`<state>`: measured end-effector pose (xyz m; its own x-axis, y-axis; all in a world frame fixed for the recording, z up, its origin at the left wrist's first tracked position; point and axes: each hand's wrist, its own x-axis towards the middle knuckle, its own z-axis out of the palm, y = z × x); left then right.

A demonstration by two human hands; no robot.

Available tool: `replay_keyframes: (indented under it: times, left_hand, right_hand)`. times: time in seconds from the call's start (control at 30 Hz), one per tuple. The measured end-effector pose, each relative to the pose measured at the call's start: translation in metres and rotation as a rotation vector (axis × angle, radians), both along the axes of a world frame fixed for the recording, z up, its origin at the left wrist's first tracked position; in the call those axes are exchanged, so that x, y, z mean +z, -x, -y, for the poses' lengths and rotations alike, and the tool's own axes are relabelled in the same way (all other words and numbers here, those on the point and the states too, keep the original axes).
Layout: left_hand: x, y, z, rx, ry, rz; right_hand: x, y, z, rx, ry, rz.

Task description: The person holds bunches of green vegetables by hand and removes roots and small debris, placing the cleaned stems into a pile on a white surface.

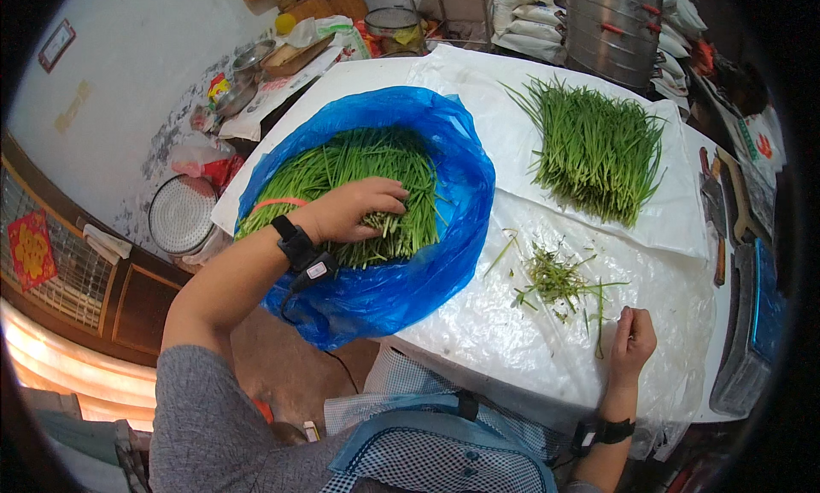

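My left hand reaches into a blue plastic bag, its fingers curled round the cut ends of some green garlic chives on top of the heap. More chives lie in the bag, with a pinkish-red band at their left. My right hand is curled above the clear plastic sheet at the table's front right; whether its fingers hold anything is hidden. Just left of it lies a small pile of trimmings with loose stalks. A neat bunch of chives lies on white sheeting farther back.
Along the right edge lie a knife, a large wrench and a blue-topped box. A tall metal steamer stands behind the table. Metal bowls and a perforated round tray are at the left.
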<state>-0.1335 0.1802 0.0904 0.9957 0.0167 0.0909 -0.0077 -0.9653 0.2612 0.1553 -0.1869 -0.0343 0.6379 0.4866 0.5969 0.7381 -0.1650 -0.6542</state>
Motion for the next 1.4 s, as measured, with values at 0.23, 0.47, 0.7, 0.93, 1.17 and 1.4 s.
replay_keyframes:
  times: [0.23, 0.47, 0.7, 0.93, 1.17, 1.4]
  left_hand:
    - [0.011, 0.002, -0.015, 0.243, 0.295, 0.295]
    - [0.028, 0.0, -0.023, 0.493, 0.502, 0.421]
    - [0.033, 0.002, -0.029, 0.565, 0.569, 0.546]
    - [0.034, 0.001, -0.024, 0.542, 0.445, 0.488]
    - [0.037, -0.006, -0.035, 0.578, 0.848, 0.716]
    - [0.027, 0.004, -0.044, 0.552, 0.691, 0.674]
  right_hand:
    - [0.002, 0.0, -0.002, -0.002, 0.009, 0.021]
    - [0.003, 0.001, -0.002, -0.01, 0.032, 0.019]
    - [0.0, -0.001, -0.002, 0.001, 0.036, 0.033]
    - [0.001, 0.0, -0.002, 0.008, 0.03, 0.026]
    - [-0.007, -0.006, 0.003, -0.02, 0.012, 0.017]
    - [0.013, -0.01, 0.012, -0.052, -0.439, -0.628]
